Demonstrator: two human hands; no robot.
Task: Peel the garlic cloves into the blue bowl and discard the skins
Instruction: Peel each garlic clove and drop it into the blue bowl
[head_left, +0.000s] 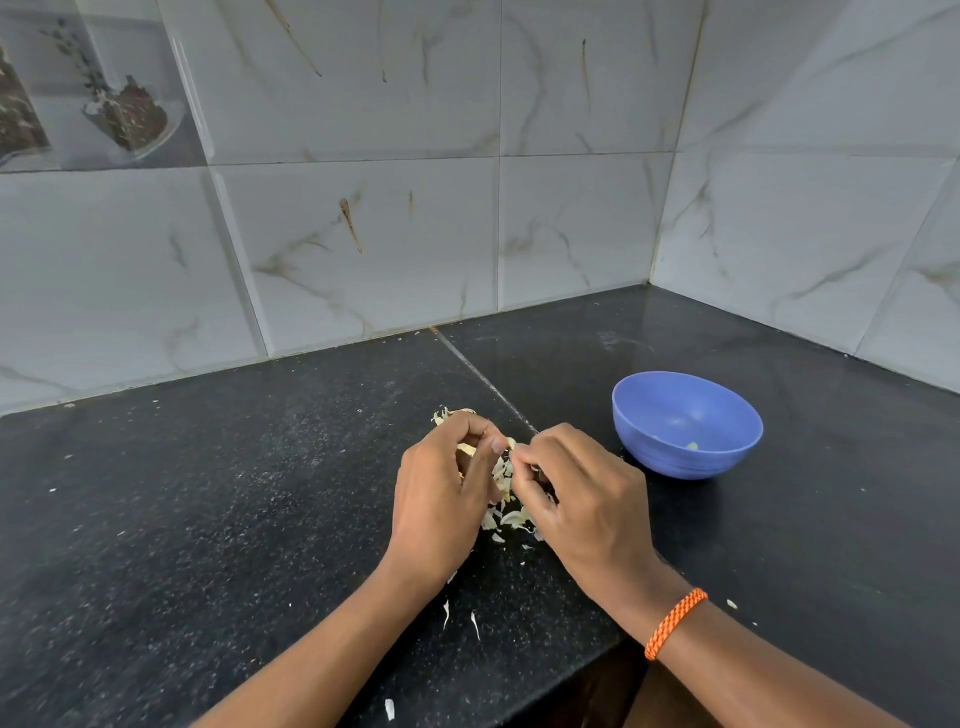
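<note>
Pinching one small pale garlic clove (510, 446) between them, left hand (441, 499) and right hand (582, 499) work above papery skins (506, 512); round blue plastic bowl (687, 423) just right

Soft, even light, fairly bright. The wall tiles (363, 249) carry a faint sheen; the dark counter (208, 493) reflects dully. Tile lines bow near the edges. Shadows seem weak, focus sharp.
</note>
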